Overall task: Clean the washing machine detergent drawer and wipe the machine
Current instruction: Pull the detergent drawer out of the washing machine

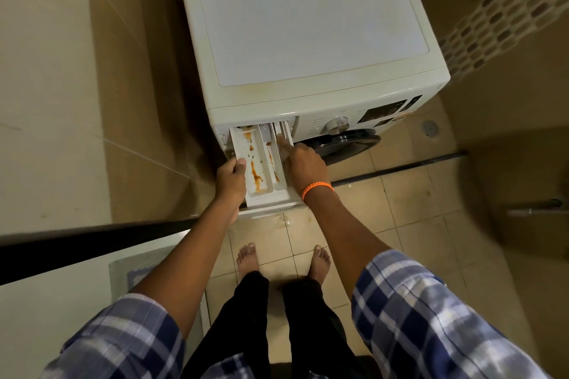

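- Two bare feet (281, 261) stood on the tiled floor (415, 194), nearest the camera.
- Left hand (230, 177) gripped the detergent drawer (260, 169) by its left wall, fingers curled round the edge.
- Right hand (303, 163), with an orange wristband (317, 188), pressed one straight finger into the right compartment.
- Drawer stood pulled out of the washing machine (308, 40), stained orange-brown.

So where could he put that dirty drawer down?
The washing machine's flat top is bare, from its back edge to the dial. The drawer itself is crowded: the left hand grips its side and the right hand reaches inside.
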The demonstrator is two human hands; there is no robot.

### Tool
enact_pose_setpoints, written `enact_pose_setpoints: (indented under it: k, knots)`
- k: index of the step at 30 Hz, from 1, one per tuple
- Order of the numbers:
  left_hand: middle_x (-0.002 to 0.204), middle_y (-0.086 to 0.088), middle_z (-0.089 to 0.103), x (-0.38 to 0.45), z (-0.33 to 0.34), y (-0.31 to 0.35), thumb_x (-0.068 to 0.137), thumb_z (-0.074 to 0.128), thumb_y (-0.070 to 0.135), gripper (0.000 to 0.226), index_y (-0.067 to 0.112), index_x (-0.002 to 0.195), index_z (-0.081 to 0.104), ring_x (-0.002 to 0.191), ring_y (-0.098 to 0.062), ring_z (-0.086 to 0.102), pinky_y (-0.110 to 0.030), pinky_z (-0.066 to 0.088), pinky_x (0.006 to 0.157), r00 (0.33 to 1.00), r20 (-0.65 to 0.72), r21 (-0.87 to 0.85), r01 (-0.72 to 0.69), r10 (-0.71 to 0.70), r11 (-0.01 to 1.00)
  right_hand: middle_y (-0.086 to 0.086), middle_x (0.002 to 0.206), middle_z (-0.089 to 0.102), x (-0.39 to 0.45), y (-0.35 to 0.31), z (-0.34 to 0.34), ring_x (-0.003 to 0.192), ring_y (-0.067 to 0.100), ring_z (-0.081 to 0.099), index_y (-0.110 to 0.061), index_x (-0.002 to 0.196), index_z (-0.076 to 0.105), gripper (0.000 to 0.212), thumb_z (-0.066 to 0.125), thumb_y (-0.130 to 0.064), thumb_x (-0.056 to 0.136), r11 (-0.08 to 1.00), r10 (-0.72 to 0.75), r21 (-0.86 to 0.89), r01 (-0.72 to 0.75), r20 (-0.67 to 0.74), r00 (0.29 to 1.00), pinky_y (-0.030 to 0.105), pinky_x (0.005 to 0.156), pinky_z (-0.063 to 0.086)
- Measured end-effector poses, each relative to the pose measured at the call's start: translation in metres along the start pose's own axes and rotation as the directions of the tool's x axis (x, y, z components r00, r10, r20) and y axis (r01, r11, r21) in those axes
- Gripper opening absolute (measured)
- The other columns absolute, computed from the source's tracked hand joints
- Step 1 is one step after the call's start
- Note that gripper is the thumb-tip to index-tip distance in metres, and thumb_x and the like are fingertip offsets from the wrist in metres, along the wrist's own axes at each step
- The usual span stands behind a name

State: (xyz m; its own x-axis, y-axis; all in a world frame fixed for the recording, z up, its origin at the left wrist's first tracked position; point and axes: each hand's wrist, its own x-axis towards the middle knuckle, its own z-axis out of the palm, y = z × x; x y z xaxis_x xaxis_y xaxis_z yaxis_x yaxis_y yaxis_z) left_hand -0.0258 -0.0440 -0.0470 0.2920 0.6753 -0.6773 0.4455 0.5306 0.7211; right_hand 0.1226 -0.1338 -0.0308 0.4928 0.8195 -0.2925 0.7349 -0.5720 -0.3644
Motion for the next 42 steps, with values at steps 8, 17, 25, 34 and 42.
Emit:
enact_pose_setpoints:
  k: [8, 17, 25, 34, 42]
  knots:
    - [0.125, 0.002, 0.067, -0.051, 0.001, -0.029, 0.116, 0.043, 0.026, 0.022, 0.024, 0.126, 0.062, 0.106, -0.017, 0.068, -0.032, 0.057, 0.085, 0.999, 0.026, -0.043, 0.029, -0.028, 0.999, 0.002, 0.079, 0.061, -0.066, 0.022, 0.003, 0.064, 0.013, 0.059, -0.039, 0.167, 0.005, 0.083, 0.054, -0.012, 0.106, 0.96, 0.032, 0.279, -0.015, -0.055, 0.998, 0.041, 0.074, 0.062]
    - [0.124, 0.001, 0.073, -0.089, 0.03, -0.016, 0.115, 0.046, 0.027, 0.03, 0.022, 0.137, 0.065, 0.105, -0.013, 0.073, -0.042, 0.063, 0.094, 0.989, 0.138, 0.062, -0.058, 0.049, 0.996, -0.006, 0.125, 0.074, -0.125, 0.05, -0.017, 0.101, 0.003, 0.068, -0.023, 0.143, 0.063, 0.037, 0.059, -0.026, 0.107, 0.66, 0.279, 0.735, -0.155, -0.048, 0.959, 0.039, 0.101, 0.059]
    - [0.112, 0.009, 0.075, -0.125, 0.104, 0.029, 0.113, 0.05, 0.021, 0.026, 0.029, 0.133, 0.065, 0.103, -0.012, 0.075, -0.031, 0.063, 0.085, 0.936, 0.307, 0.084, -0.207, 0.172, 0.975, -0.014, 0.106, 0.079, -0.169, 0.101, -0.071, 0.095, -0.001, 0.072, -0.016, 0.135, 0.071, 0.03, 0.059, -0.018, 0.107, 0.525, 0.452, 0.846, -0.09, -0.187, 0.872, 0.011, 0.08, 0.054]
    - [0.113, 0.003, 0.08, -0.181, 0.235, 0.059, 0.111, 0.056, 0.026, 0.023, 0.022, 0.123, 0.075, 0.105, -0.015, 0.077, -0.04, 0.063, 0.095, 0.866, 0.452, 0.224, -0.341, 0.213, 0.913, 0.003, 0.103, 0.08, -0.233, 0.214, -0.133, 0.097, 0.032, 0.074, -0.039, 0.128, 0.073, 0.029, 0.057, -0.033, 0.104, 0.485, 0.601, 0.872, -0.067, -0.277, 0.749, 0.052, 0.09, 0.061]
    - [0.128, 0.006, 0.074, -0.235, 0.376, 0.065, 0.107, 0.06, 0.025, 0.031, 0.018, 0.133, 0.073, 0.12, -0.01, 0.066, -0.025, 0.053, 0.097, 0.812, 0.529, 0.268, -0.437, 0.248, 0.859, -0.012, 0.117, 0.079, -0.296, 0.335, -0.188, 0.105, 0.012, 0.077, -0.027, 0.14, 0.067, 0.035, 0.055, -0.017, 0.108, 0.288, 0.78, 0.956, 0.051, -0.264, 0.568, 0.044, 0.093, 0.064]
